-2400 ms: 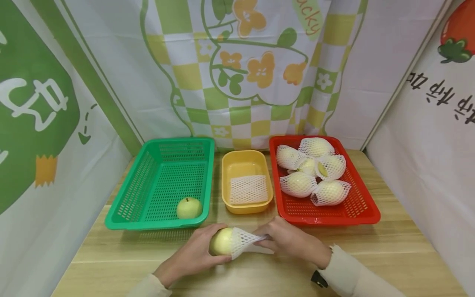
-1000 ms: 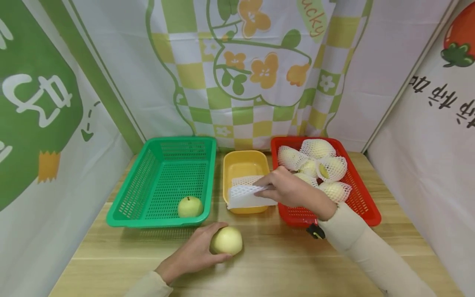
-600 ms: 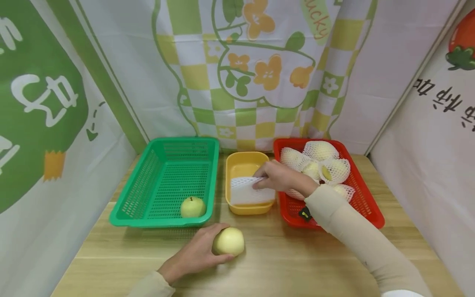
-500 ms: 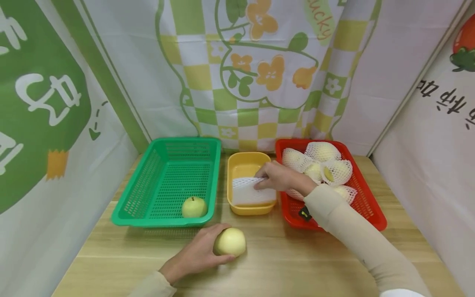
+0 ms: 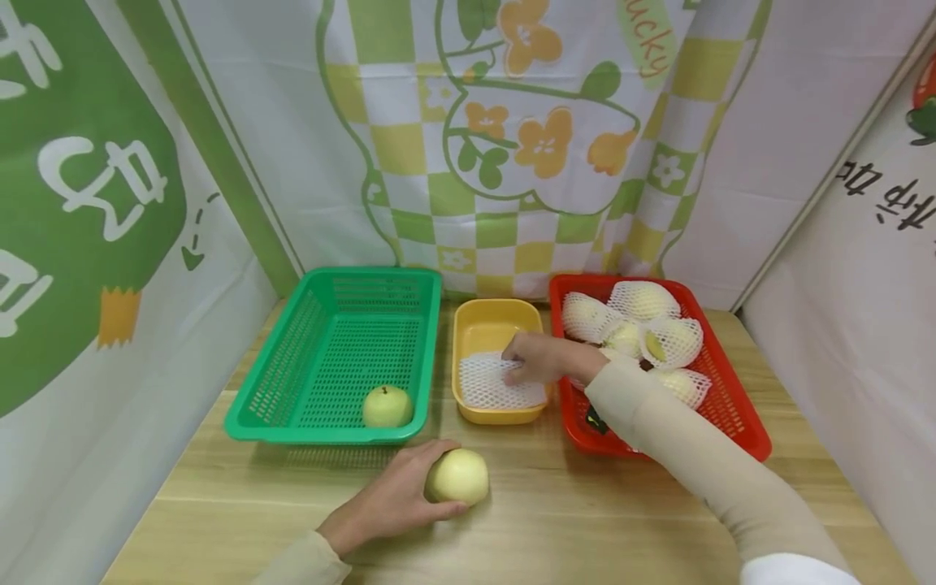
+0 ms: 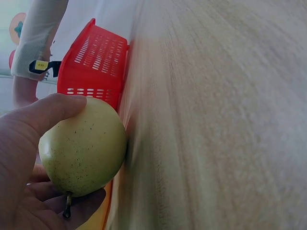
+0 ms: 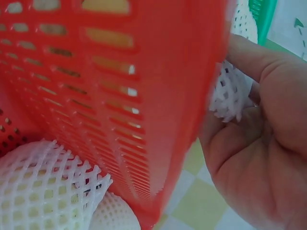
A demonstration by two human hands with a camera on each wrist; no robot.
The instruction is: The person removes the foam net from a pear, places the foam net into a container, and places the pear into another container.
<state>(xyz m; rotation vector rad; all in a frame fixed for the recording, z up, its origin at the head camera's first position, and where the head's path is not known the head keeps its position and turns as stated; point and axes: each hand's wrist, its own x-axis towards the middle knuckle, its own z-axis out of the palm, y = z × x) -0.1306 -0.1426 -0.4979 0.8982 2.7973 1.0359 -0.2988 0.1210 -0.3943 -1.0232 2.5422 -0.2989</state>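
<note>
My left hand (image 5: 398, 494) grips a bare, round yellow-green pear (image 5: 462, 478) low over the table in front of the baskets. Seen in the left wrist view, the pear (image 6: 84, 148) has dark specks and a short stem, with the thumb on one side and fingers beneath. My right hand (image 5: 539, 359) is over the yellow tray (image 5: 500, 418), pinching the edge of a white foam net (image 5: 488, 392) that lies flat in it. The right wrist view shows the foam net (image 7: 231, 93) between thumb and fingers, just beyond the red basket's wall.
To the left stands a green basket (image 5: 332, 435) with one bare pear (image 5: 387, 406) in its near corner. A red basket (image 5: 746, 422) at the right holds several net-wrapped pears (image 5: 643, 301); my right forearm crosses over its near left part. A printed curtain hangs behind.
The right hand pulled the foam net off the pear, carried it to the yellow tray and lowered it flat there. The left hand has kept its grip on the pear.
</note>
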